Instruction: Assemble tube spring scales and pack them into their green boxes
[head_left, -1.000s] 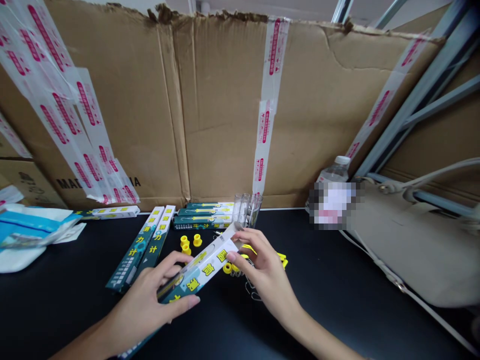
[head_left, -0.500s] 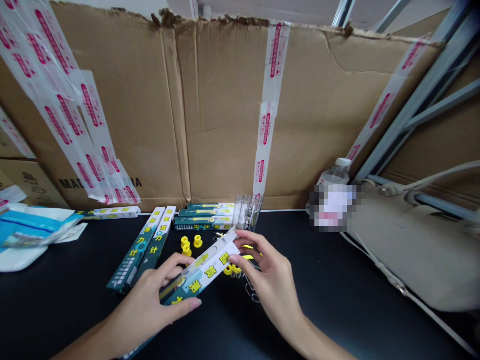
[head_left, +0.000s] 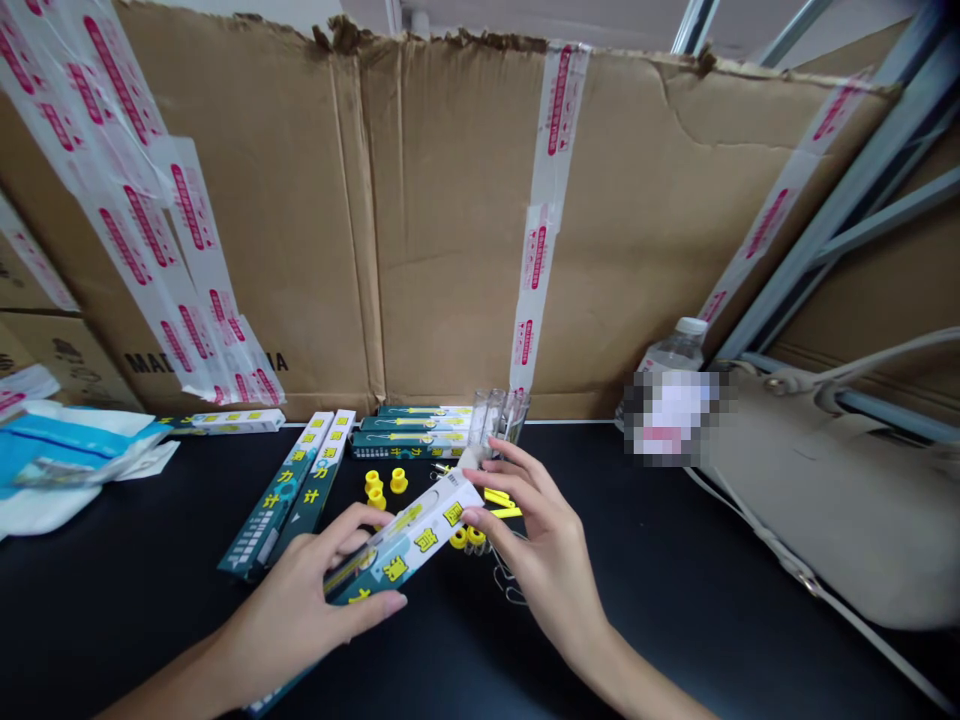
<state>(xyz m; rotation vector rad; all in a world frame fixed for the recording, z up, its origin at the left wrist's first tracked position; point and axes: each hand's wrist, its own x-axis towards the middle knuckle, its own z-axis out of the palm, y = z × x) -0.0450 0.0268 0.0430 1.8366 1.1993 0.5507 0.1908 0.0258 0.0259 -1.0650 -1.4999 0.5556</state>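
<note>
A slim spring scale box [head_left: 425,540], white and green with yellow characters, slants up to the right between my hands. My left hand [head_left: 289,595] is wrapped round its lower part, thumb on the near side. At the upper end, my right hand [head_left: 551,550] grips the corner between thumb and fingers, beside a raised end flap [head_left: 472,459]. Behind and under that hand lie yellow strips [head_left: 501,505], yellow ring-shaped parts [head_left: 466,539] and metal hooks [head_left: 512,590], partly hidden. Several yellow caps [head_left: 376,485] stand just beyond the box.
Clear tubes [head_left: 495,415] stand by stacked spring scale boxes [head_left: 409,438] at the back. Two more long boxes [head_left: 289,490] lie left. A blue and white packet [head_left: 71,450] is far left. A bottle [head_left: 675,345] and beige bag [head_left: 832,490] are right. A large carton [head_left: 457,230] walls the back.
The fingers of my right hand have lifted and spread a little at the box's end, and the end flap shows more. My left hand keeps its hold. The view has shifted slightly.
</note>
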